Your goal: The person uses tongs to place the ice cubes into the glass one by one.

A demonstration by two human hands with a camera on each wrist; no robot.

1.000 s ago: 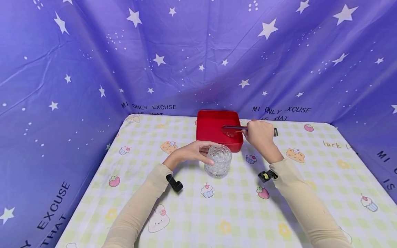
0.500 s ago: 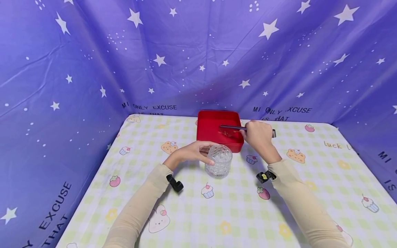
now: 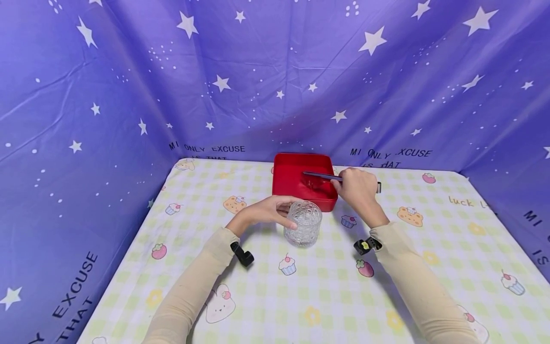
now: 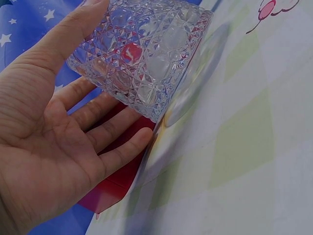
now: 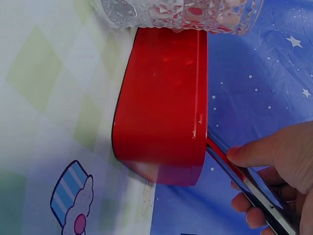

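Observation:
A clear cut-glass tumbler (image 3: 302, 224) stands upright on the table in front of a red box. My left hand (image 3: 270, 210) grips it from the left, thumb on the near side and fingers behind; the left wrist view shows the thumb (image 4: 63, 39) against the patterned glass. In my right hand (image 3: 357, 188) is a pair of metal tongs (image 5: 254, 188), gripped with the thumb along one arm. The tongs reach leftward over the right wall of the red box (image 3: 285, 179). From the right wrist, the box wall hides their tips.
The checked tablecloth (image 3: 240, 296) carries printed cupcakes, strawberries and bears. A purple star-patterned curtain (image 3: 258, 95) rises right behind the red box and along both sides.
My right hand and the tongs have shifted slightly left, and the tongs' tips now sit a little deeper over the red box. My left hand and the tumbler have stayed put.

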